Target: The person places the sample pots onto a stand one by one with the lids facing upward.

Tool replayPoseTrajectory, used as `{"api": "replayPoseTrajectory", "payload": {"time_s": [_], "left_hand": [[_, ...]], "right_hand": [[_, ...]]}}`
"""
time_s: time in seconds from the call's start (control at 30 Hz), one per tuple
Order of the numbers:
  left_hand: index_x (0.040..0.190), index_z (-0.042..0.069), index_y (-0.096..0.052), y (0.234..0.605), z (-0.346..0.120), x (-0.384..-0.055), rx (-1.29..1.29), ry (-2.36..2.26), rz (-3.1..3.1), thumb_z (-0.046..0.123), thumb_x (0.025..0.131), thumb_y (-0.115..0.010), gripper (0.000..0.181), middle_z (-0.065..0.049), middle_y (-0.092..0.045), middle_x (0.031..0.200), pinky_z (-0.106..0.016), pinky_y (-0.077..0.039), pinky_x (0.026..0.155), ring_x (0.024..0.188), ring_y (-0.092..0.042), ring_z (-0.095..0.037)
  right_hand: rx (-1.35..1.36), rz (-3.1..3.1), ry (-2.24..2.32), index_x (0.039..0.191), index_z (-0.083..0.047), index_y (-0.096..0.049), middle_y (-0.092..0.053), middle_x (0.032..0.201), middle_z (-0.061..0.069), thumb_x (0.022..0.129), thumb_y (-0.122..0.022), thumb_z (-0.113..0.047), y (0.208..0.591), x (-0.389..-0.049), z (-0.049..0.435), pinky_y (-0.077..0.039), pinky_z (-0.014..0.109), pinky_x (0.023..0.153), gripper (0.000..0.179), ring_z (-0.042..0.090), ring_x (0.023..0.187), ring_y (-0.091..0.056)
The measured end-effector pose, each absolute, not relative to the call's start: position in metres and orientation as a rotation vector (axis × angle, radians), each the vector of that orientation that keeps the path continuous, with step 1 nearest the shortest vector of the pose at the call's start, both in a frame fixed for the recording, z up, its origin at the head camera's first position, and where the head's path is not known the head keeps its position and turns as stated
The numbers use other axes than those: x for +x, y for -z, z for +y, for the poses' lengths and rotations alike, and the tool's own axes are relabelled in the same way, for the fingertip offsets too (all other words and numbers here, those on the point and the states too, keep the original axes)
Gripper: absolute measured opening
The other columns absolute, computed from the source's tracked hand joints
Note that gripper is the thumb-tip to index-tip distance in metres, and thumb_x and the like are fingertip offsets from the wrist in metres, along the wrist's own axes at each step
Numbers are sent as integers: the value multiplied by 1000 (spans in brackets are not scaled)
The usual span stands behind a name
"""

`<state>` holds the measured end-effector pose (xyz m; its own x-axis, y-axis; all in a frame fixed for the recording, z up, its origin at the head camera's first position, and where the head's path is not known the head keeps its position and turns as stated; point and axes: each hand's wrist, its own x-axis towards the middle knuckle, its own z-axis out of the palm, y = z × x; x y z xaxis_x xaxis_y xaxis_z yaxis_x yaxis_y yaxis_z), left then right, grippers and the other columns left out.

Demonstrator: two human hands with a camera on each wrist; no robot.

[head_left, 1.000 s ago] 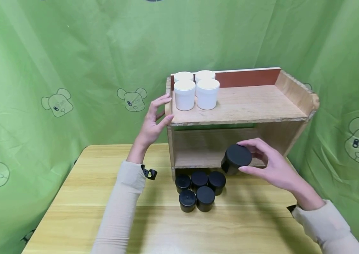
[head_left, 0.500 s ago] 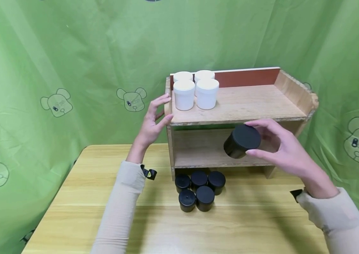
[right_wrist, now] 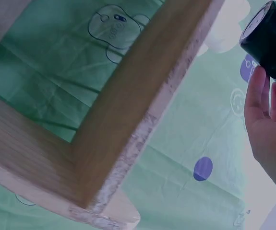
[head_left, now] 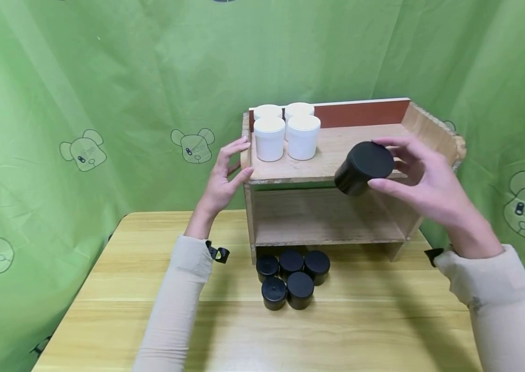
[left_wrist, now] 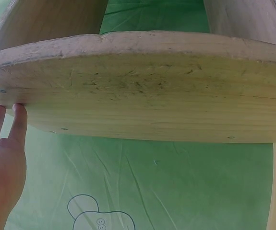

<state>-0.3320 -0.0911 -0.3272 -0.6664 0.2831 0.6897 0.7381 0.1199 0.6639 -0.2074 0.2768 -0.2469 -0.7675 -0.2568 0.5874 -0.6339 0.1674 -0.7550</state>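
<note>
My right hand (head_left: 429,178) pinches a black lidded jar (head_left: 365,168) between thumb and fingers, tilted, in front of the shelf's upper board. In the right wrist view the same jar (right_wrist: 272,43) shows a pale base. At the left end of the wooden shelf (head_left: 350,150), my left hand (head_left: 222,183) rests against the side panel, its thumb near the front edge. The left wrist view shows straight fingers (left_wrist: 18,122) touching that panel's outer face (left_wrist: 142,96). Several white lidded jars (head_left: 303,138) stand grouped at the upper board's left end.
Several black jars (head_left: 299,290) stand close together on the wooden table (head_left: 150,289), before the shelf's left part. A lower board (head_left: 322,217) lies beneath the upper one. Green curtain (head_left: 104,77) hangs behind and at both sides.
My right hand has raised the black jar from the lower board's height to the upper board's, shifting slightly right. The left hand and the other jars stay put.
</note>
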Motion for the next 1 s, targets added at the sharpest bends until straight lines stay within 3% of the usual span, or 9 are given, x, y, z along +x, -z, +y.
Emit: {"api": "replayPoseTrajectory", "payload": {"time_s": [0.27, 0.5, 0.67, 1.0], "left_hand": [[149, 9, -42, 327, -91, -333, -1005, 1571, -1987, 3, 97, -63, 56, -8, -36, 165, -61, -40, 119, 155, -31, -27], [147, 3, -41, 316, -87, -317, -1010, 1583, -1991, 0, 97, -60, 53, -17, -34, 164, -64, -37, 120, 155, -30, -34], [147, 2, -41, 311, -88, -307, -1012, 1584, -1999, 1, 97, -61, 53, -17, -34, 164, -62, -37, 121, 155, -30, -32], [148, 5, -41, 326, -95, -330, -1018, 1561, -1968, 0, 97, -62, 55, -12, -35, 165, -59, -40, 120, 155, -31, -28]], "right_hand": [[861, -2007, -1660, 138, 3, -59, -60, 128, 12, 81, -71, 19, 223, -224, 273, -50, 15, 101, 60, 19, 111, -61], [652, -2182, -1432, 142, -9, -59, -59, 130, 1, 87, -77, 2, 205, -239, 272, -49, 11, 96, 59, 15, 114, -59], [510, -2269, -1391, 145, -18, -57, -60, 129, -4, 88, -80, -11, 197, -249, 271, -49, 10, 89, 61, 12, 111, -62], [421, -2290, -1436, 146, -20, -56, -56, 130, -5, 87, -84, -18, 173, -277, 260, -56, 10, 83, 65, 14, 110, -65]]}}
